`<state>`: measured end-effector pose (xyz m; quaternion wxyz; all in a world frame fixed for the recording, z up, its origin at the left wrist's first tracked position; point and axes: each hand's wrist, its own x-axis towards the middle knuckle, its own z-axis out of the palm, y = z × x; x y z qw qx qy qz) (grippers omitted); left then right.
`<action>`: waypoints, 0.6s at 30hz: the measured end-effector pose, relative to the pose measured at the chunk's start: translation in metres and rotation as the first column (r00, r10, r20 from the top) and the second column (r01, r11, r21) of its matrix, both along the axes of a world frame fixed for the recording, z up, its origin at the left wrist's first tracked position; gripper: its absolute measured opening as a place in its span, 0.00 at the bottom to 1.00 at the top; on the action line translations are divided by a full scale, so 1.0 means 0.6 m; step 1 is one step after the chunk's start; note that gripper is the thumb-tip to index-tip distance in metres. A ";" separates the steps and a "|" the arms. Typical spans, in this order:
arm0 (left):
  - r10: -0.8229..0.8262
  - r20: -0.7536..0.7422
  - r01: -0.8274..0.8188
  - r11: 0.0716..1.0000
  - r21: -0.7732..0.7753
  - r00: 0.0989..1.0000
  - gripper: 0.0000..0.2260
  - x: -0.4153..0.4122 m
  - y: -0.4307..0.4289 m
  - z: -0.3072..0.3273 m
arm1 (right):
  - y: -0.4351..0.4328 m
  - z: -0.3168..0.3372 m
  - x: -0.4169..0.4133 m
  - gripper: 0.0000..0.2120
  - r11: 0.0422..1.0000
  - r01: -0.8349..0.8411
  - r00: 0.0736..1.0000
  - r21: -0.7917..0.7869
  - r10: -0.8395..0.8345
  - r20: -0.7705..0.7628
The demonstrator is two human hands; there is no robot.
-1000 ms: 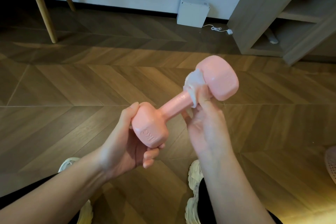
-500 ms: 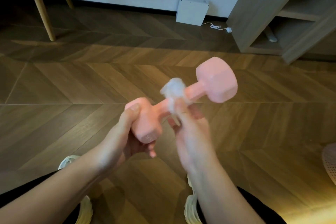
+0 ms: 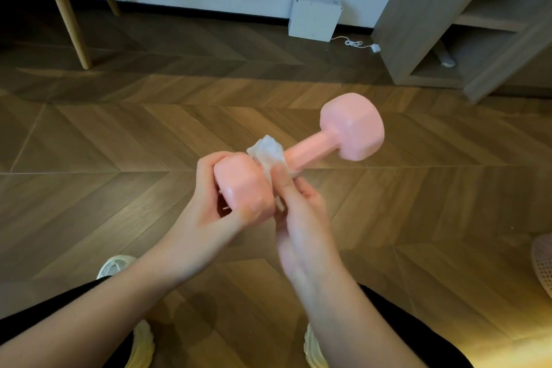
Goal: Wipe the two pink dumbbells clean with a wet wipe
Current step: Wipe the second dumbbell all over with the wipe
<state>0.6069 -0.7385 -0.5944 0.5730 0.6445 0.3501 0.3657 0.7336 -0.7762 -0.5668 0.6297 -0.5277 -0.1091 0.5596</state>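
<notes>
One pink dumbbell (image 3: 349, 128) is held in the air over the wooden floor, its far head pointing up and to the right. My left hand (image 3: 206, 218) grips the near head from below and the left. My right hand (image 3: 301, 212) pinches a white wet wipe (image 3: 267, 151) wrapped around the handle, right against the near head. The right hand is blurred. No second dumbbell is in view.
A white box (image 3: 313, 16) with a cable stands against the far wall. A grey shelf unit (image 3: 424, 24) fills the upper right. Wooden chair legs (image 3: 64, 9) rise at the upper left. A pink mesh object (image 3: 543, 263) shows at the right edge. My shoes (image 3: 115, 267) are below.
My right hand has slid the wipe down the handle from the far head to the near head. My left hand has turned the dumbbell and shifted its grip on the near head.
</notes>
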 end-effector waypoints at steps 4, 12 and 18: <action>-0.010 -0.078 0.028 0.971 0.236 0.997 0.31 0.002 0.009 0.003 | 0.020 0.023 0.073 0.23 0.973 0.218 0.972 0.069 -0.210 -0.107; 0.030 -0.182 0.067 0.860 0.506 0.983 0.36 -0.011 0.013 -0.004 | -0.002 0.000 0.012 0.10 0.999 -0.014 0.999 -0.050 0.016 0.038; 0.125 -0.291 0.111 0.729 0.676 0.949 0.36 -0.012 0.026 -0.023 | 0.005 -0.009 0.038 0.20 0.987 0.158 0.987 0.017 -0.159 0.026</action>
